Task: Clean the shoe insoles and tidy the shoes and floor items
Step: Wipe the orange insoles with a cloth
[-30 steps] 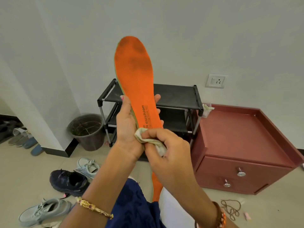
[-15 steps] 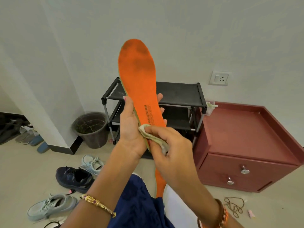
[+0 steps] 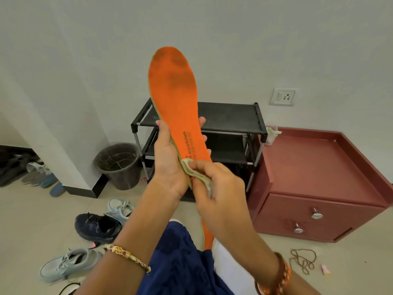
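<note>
Left fingers point(image 3: 202, 122) wrapped round the back of the orange insole point(image 3: 176, 99), tips poking out on its right edge, thumb lying up along the left edge. Solid grip from the left hand point(image 3: 170, 158), mid-length of the insole. Right fingers point(image 3: 204, 167) curled and pinching a small pale cloth point(image 3: 198, 177), pressed flat onto the insole just below the printed "cushion" lettering. Right hand point(image 3: 221, 199) right up against the left palm, cloth sandwiched between them.

Insole held up nearly vertical, toe end at top, leaning slightly left, heel end dropping down behind the right wrist. Dark grubby patches up near the toe area.

Behind it: black shoe rack point(image 3: 229, 116) against a white wall, dark bucket point(image 3: 119, 165) to its left, red cabinet point(image 3: 319, 184) with two knobbed drawers to its right, wall socket point(image 3: 284, 96) above. On the beige floor point(image 3: 32, 220): navy sneaker point(image 3: 95, 226), pale blue sneaker point(image 3: 120, 207) just behind it, grey-green sneaker point(image 3: 68, 265) closer in, more footwear off at the far left. Tangled brown cord point(image 3: 302, 259) on the floor near the cabinet.

Both forearms reaching up and forward from the bottom of the frame, gold bracelet point(image 3: 127, 255) on the left wrist, orange bangles point(image 3: 280, 275) on the right.
</note>
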